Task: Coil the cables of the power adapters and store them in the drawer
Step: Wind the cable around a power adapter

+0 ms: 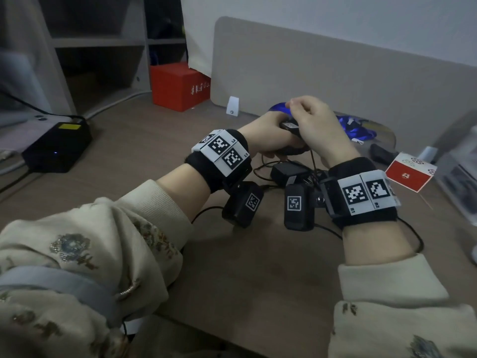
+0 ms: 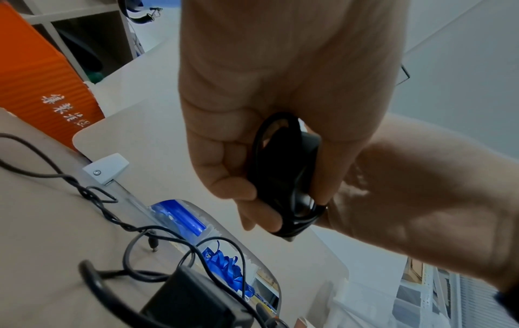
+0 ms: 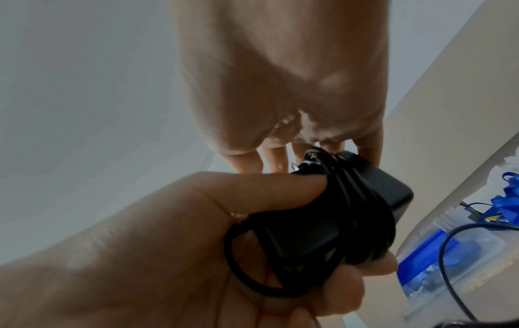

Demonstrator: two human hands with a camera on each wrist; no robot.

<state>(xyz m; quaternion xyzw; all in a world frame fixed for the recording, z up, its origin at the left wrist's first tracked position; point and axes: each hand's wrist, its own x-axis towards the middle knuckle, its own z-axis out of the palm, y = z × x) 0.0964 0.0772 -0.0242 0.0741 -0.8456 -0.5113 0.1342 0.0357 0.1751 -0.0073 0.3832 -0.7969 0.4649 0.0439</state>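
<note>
Left hand (image 3: 196, 255) wraps its fingers and thumb round a black power adapter (image 3: 351, 222), keeping the block raised above the counter (image 1: 245, 267) so that the cable (image 3: 362, 199) can pass freely round it. Several turns already lie across the block, pinned under the left thumb, probably to stop them springing loose. Right hand (image 1: 317, 125), curled just beyond and above the adapter, pinches the free run of cable; one thin strand drops from it to the counter, so some length seems still unwound.

Directly beneath the held adapter, a second black adapter (image 1: 286, 171) lies on the counter amid loose cable (image 2: 112, 213), its barrel plug lying free beside it. I count two adapters with certainty; the tangle may hide more. No drawer shows in any view, so storing looks some way off.

Beyond the held adapter sits one clear container with blue ribbon (image 2: 224, 264) inside. Farther left of it stands one red box (image 1: 178, 86), and to its right lies one smaller red-and-white box (image 1: 410, 171).
</note>
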